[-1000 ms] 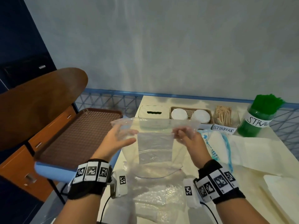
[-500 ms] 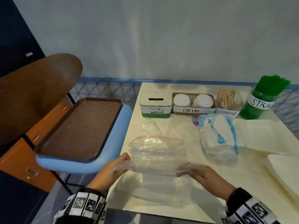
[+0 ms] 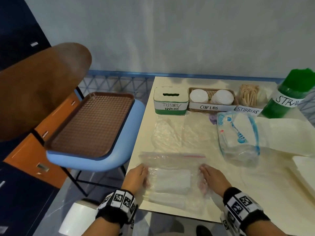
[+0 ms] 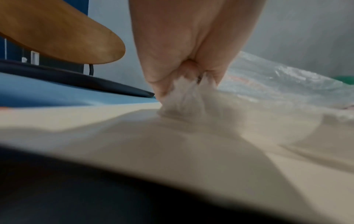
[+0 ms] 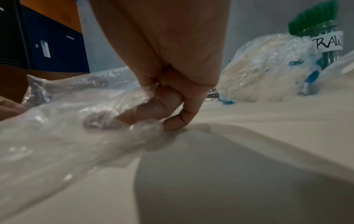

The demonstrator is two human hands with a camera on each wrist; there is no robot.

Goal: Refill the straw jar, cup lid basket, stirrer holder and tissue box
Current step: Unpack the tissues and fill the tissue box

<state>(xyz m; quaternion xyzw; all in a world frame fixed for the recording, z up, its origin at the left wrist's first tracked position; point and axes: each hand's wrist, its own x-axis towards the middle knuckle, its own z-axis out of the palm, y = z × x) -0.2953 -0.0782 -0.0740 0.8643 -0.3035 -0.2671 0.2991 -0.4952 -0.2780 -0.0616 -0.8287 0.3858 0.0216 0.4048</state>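
Observation:
A clear zip bag (image 3: pixel 172 178) with a red seal strip lies folded on the cream table (image 3: pixel 255 193) near its front edge. My left hand (image 3: pixel 138 176) pinches the bag's left edge (image 4: pixel 184 97). My right hand (image 3: pixel 209 176) grips the right edge, the thumb showing through the plastic (image 5: pixel 122 121). Along the back stand the tissue box (image 3: pixel 170 103), the cup lid basket (image 3: pixel 191 99) with two white lid stacks, the stirrer holder (image 3: pixel 248 99) and the green straw jar (image 3: pixel 288 97). A soft tissue pack (image 3: pixel 237 135) lies in front of them.
Another crumpled clear bag (image 3: pixel 177 133) lies behind the folded one. White paper sheets (image 3: pixel 289 132) cover the table's right side. Left of the table, a brown tray (image 3: pixel 88 123) rests on a blue chair seat (image 3: pixel 95 161). A white roll (image 3: pixel 76 217) sits low left.
Both hands have brought the clear bag down from chest height and laid it folded on the table's front edge. The head view has dropped toward the table.

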